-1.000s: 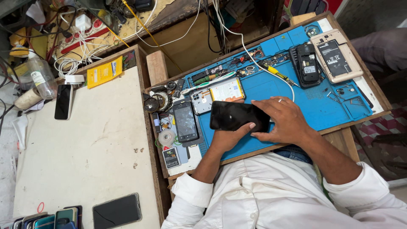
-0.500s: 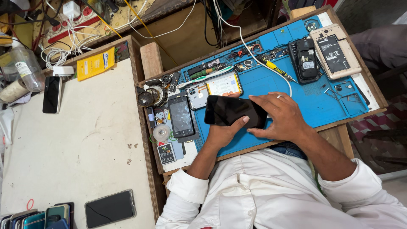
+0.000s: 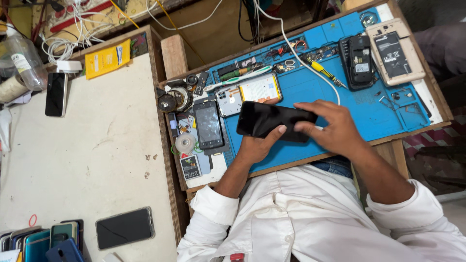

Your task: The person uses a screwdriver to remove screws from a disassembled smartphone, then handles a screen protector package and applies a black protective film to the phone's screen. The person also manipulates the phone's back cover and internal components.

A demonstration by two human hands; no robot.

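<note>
Hands: both hands are closed on one black phone [image 3: 272,120] above the blue mat [image 3: 374,109].
Left hand: the left hand [image 3: 257,145] cups the phone from below, thumb pressed on its near edge.
Right hand: the right hand [image 3: 332,128] lies over the phone's right end, fingers spread along the top edge and thumb on the glass.
Phone position: it is held just over the mat's near left part, dark screen up, not lying flat on the mat as far as I can tell.
Long axis: it runs left to right across the body, slightly tilted, left end toward the cracked phone [image 3: 209,125], right end under the right hand.
Nearer hand: both grip it; the left carries the underside, the right covers the end.
Left of the black phone: the cracked phone, a roll of tape [image 3: 185,143] and a small square label card [image 3: 190,167].
Beyond the black phone: an opened phone back with a white-and-yellow rectangular battery [image 3: 260,89].
Far right of the black phone: a beige open phone [image 3: 395,51] with a dark rectangular battery, beside a black phone body [image 3: 357,60].
Far left of the black phone: a flat yellow packet [image 3: 108,58] on the white table [image 3: 87,160].
</note>
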